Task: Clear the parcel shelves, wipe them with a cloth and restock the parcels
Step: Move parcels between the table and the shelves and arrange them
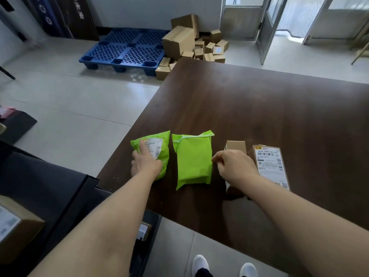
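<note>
Standing at the near left corner of a dark wooden table (259, 116), white shoes (200, 262) visible below its edge. Both bare forearms stretched out over a row of four parcels close to the near edge.

Flat on the leftmost parcel, a labelled green mailer bag (161, 156): the left hand (144, 162), fingers straight and spread, fingertips on the white barcode label, gripping nothing.

Just beside that bag and not touching it, a plain green mailer bag (193, 160), lying lengthwise with its flap folded over at the far end.

Over a small cardboard box (236, 145): the right hand (233, 164), fingers curled, forefinger tip at the right edge of the plain green mailer bag. Impossible to tell whether pinching that edge or holding anything at all.

Rightmost in the row, touching or almost touching the small box, a flat cardboard parcel (269, 162) with a large white shipping label facing up.

At lower left, beside the table, a black shelf unit (50, 186) with a labelled brown carton (16, 226) on it, and another parcel partly visible lower down, near the table's corner.

On the pale tiled floor beyond the table, a blue plastic pallet (127, 50) and, just to its right, a heap of cardboard boxes (189, 43) against the wall. At upper right, a metal-framed door (267, 27) standing ajar.
</note>
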